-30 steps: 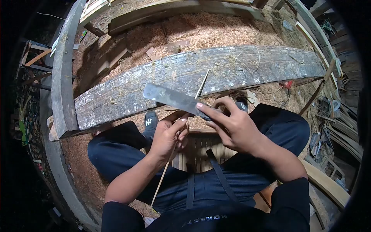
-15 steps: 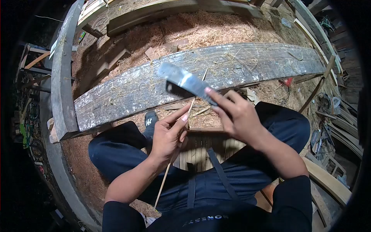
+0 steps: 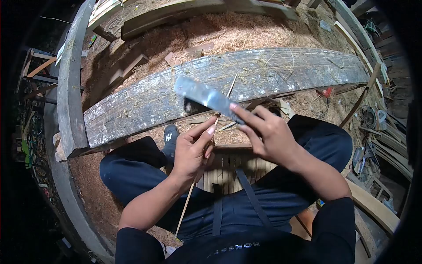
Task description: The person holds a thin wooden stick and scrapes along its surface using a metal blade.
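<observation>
In my left hand (image 3: 190,152), thumb and fingers pinch a thin bamboo strip (image 3: 186,206). The strip runs on a slant from near my lap up past the fingertips, its far end over the weathered plank (image 3: 132,110). My right hand (image 3: 276,137) is closed on a wide, shiny knife (image 3: 204,95), with the index finger stretched along the metal. The blade points left and crosses over the strip just beyond my left fingertips. The knife's grip is mostly hidden in my fingers.
A thick timber post (image 3: 71,97) stands left of the plank. Wood shavings (image 3: 246,33) cover the ground behind it. A slatted board (image 3: 226,169) lies between my knees. Thin curved strips (image 3: 393,154) are stacked at the right, near a pale curved wooden piece (image 3: 373,204).
The knife and my right hand have shifted slightly left, the blade tip also a little lower. My left hand and the bamboo strip have barely moved.
</observation>
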`<state>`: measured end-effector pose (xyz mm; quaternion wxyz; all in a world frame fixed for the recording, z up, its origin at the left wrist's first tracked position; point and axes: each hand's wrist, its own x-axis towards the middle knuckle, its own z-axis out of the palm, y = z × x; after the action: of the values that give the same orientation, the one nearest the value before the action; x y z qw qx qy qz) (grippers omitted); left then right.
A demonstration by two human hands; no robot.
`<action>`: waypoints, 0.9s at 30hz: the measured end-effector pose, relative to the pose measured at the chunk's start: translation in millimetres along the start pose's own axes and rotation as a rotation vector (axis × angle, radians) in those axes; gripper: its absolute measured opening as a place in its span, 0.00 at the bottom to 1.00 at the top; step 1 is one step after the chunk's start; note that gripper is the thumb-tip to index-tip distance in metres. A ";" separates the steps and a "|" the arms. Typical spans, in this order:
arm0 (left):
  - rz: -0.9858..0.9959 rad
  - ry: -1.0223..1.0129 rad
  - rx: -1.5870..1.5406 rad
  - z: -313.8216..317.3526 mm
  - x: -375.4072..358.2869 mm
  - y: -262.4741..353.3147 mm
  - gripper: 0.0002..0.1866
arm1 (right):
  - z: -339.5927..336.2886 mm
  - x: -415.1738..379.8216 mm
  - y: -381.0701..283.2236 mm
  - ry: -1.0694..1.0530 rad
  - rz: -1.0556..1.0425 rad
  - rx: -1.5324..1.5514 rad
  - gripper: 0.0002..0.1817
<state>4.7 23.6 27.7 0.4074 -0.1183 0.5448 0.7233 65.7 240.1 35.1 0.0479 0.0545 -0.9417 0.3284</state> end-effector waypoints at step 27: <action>-0.081 0.034 -0.028 1.7 -0.9 3.1 0.20 | -4.8 2.4 5.3 0.020 0.063 0.020 0.31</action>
<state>3.6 24.5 31.0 0.4256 -0.1582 0.5360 0.7117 62.9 247.1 35.8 0.0461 0.0219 -0.9391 0.3398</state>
